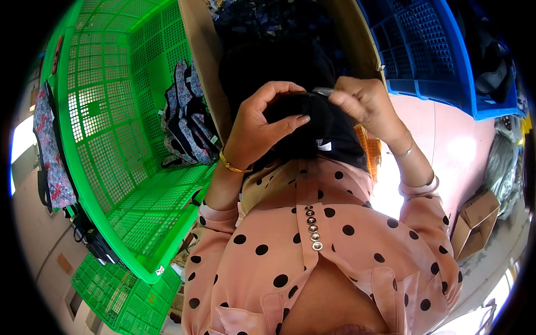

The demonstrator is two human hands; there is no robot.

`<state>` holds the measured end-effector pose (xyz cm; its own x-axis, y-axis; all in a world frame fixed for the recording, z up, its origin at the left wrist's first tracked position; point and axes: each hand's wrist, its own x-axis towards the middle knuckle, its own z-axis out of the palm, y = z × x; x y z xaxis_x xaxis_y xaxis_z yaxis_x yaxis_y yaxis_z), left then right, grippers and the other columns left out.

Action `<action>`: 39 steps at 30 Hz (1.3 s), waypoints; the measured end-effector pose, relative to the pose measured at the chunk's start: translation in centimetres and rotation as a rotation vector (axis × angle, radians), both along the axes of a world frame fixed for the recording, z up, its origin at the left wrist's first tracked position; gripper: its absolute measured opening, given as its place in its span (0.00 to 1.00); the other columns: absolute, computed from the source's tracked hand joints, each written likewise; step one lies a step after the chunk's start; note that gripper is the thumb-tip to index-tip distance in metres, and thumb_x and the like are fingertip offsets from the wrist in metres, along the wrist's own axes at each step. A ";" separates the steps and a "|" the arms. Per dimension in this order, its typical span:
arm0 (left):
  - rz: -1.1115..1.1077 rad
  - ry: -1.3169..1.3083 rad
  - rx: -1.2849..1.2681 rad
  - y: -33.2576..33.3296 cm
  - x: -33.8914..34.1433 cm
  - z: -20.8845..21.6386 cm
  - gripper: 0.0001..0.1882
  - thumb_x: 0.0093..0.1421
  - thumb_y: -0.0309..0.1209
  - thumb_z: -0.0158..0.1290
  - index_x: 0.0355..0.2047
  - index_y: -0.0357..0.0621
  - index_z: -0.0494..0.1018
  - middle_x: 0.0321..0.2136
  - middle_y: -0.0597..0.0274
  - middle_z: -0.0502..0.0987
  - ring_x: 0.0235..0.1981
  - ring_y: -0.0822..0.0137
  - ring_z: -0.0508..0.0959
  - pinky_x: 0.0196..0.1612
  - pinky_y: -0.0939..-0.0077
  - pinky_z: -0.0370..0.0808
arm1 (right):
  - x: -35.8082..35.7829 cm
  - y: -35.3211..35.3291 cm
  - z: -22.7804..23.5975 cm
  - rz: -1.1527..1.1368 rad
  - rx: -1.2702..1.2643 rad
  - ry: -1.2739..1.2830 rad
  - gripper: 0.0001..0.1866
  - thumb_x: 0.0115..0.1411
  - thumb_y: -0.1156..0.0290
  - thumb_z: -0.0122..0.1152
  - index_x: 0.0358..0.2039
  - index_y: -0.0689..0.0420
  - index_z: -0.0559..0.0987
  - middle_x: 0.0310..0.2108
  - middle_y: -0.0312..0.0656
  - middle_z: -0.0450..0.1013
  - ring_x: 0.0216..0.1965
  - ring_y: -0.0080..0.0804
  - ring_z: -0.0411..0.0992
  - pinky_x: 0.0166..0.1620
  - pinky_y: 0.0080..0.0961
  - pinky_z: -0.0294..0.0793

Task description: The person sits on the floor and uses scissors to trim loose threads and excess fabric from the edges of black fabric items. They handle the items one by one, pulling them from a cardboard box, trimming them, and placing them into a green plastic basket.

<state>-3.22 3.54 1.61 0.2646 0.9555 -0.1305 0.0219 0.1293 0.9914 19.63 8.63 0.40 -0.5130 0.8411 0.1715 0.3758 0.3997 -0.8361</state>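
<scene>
Black cloth (335, 137), likely a garment, lies bunched across my lap, with a small white label (324, 146) on its near part. My left hand (268, 120) grips a fold of it, thumb on the near side and fingers curled over the far side. From my closed right hand (365, 103) a small silver metal tool (322, 91) points left toward that fold. Most of the tool is hidden by the fingers, so its exact kind does not show.
Ahead stands an open cardboard box (202, 53) with dark scraps inside. A large green crate (100, 134) with patterned straps (187, 120) stands on the left, and a blue crate (416, 47) at the far right. Lower right is a small carton (474, 223).
</scene>
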 end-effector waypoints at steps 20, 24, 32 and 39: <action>0.604 -0.288 -0.277 2.6 -3.6 -3.9 0.23 0.55 0.29 0.61 0.47 0.29 0.68 0.39 0.54 0.78 0.38 0.68 0.79 0.43 0.78 0.76 | 0.2 -8.3 1.5 0.042 0.155 -0.283 0.45 0.37 0.48 0.77 0.54 0.58 0.71 0.20 0.38 0.71 0.22 0.32 0.75 0.28 0.26 0.73; 0.556 -0.434 -0.418 2.2 -3.7 -2.9 0.17 0.59 0.30 0.56 0.47 0.34 0.70 0.39 0.56 0.78 0.39 0.65 0.80 0.42 0.75 0.78 | 0.2 -7.5 1.1 0.008 0.307 -0.471 0.37 0.40 0.63 0.73 0.52 0.60 0.72 0.20 0.37 0.71 0.23 0.34 0.74 0.27 0.28 0.72; 0.472 -0.322 -0.196 -0.6 -1.3 -1.2 0.18 0.70 0.36 0.43 0.53 0.37 0.65 0.47 0.52 0.73 0.49 0.56 0.76 0.53 0.62 0.74 | 1.1 -6.6 0.1 -0.208 -0.192 0.013 0.11 0.48 0.76 0.64 0.33 0.63 0.74 0.20 0.42 0.69 0.21 0.23 0.67 0.28 0.20 0.68; -0.038 0.629 0.495 -2.7 2.2 -2.4 0.28 0.37 0.45 0.70 0.32 0.39 0.73 0.32 0.52 0.74 0.35 0.50 0.73 0.46 0.60 0.67 | 0.7 -7.2 -1.7 -0.261 -0.497 0.164 0.07 0.52 0.76 0.61 0.31 0.63 0.73 0.20 0.36 0.65 0.23 0.18 0.61 0.30 0.18 0.65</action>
<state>-1.05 0.86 -0.84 0.3156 0.9335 0.1705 0.5917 -0.3341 0.7337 20.36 1.47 -1.31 -0.2783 0.9358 -0.2162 0.2585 -0.1438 -0.9553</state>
